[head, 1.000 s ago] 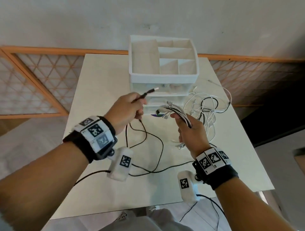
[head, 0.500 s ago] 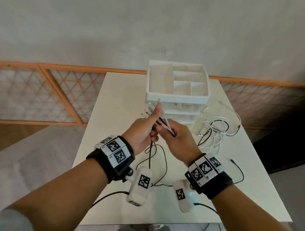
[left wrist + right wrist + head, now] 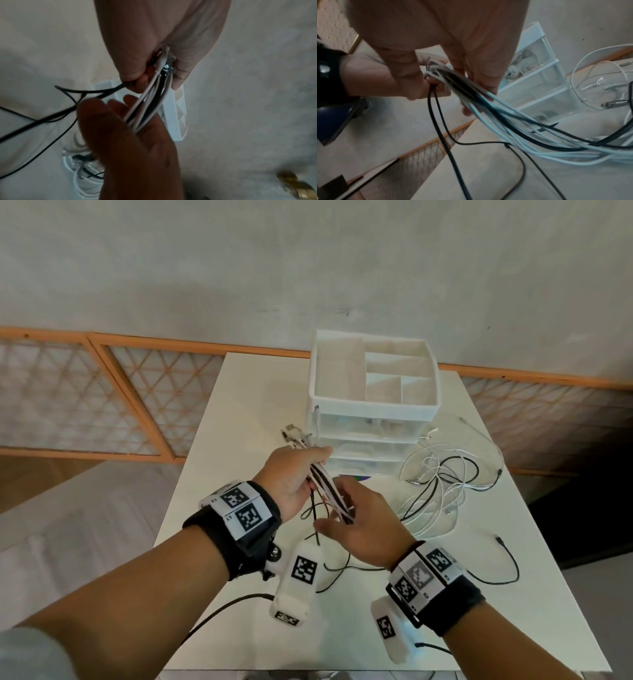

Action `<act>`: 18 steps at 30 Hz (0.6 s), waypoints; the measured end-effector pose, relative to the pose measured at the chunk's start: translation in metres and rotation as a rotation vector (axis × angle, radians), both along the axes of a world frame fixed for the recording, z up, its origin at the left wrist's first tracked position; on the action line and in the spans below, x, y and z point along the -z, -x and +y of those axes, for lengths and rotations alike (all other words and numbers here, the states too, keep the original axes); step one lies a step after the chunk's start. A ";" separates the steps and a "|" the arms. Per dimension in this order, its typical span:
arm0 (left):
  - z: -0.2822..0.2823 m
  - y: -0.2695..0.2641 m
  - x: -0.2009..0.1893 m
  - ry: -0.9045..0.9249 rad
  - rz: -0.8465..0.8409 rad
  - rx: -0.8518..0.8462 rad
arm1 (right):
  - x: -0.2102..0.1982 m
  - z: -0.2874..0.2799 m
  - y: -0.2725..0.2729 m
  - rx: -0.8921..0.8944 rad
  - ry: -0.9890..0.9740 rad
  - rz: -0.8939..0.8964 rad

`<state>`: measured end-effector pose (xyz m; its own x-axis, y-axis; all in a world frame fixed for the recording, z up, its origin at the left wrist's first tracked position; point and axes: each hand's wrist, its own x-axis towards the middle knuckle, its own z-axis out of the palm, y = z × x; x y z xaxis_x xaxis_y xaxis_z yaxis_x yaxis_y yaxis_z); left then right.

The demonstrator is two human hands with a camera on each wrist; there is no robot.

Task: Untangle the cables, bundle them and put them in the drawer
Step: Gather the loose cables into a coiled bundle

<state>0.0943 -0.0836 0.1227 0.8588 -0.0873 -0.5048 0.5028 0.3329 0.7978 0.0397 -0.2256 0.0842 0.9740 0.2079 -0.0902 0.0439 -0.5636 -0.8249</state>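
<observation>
Since the earlier frames, the connector ends have passed from the right hand (image 3: 363,523) into the left hand (image 3: 294,477), and the right hand has moved lower along the cable bundle (image 3: 329,487), nearer the body. The left hand now clamps the gathered black and white connector ends between thumb and fingers, with the plugs projecting beyond the knuckles toward the drawer unit (image 3: 373,419). The right hand is loosely curled around the same bundle below the left hand, with the strands running across its palm; how firm that grip is cannot be told from the blurred wrist views. The remaining length of the cables trails onto the tabletop (image 3: 219,440), ending in a loose pile (image 3: 445,477) of white and black loops beside the drawer unit, and one black lead (image 3: 503,563) lies apart near the right edge. The step in hand appears to be the alignment of cable ends ahead of bundling. The next move likely calls for drawing the right hand along the strands to free the loops, then coiling. All drawers appear closed, so nothing from this bundle is stowed yet.
</observation>
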 end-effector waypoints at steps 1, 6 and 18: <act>-0.003 0.003 -0.001 0.010 -0.021 0.028 | -0.002 0.003 -0.003 -0.028 0.015 0.040; -0.011 0.015 -0.007 0.025 -0.187 0.149 | -0.009 0.024 -0.016 0.017 -0.219 0.087; 0.030 -0.016 -0.007 0.254 0.081 0.077 | -0.011 0.005 -0.007 -0.087 -0.158 0.096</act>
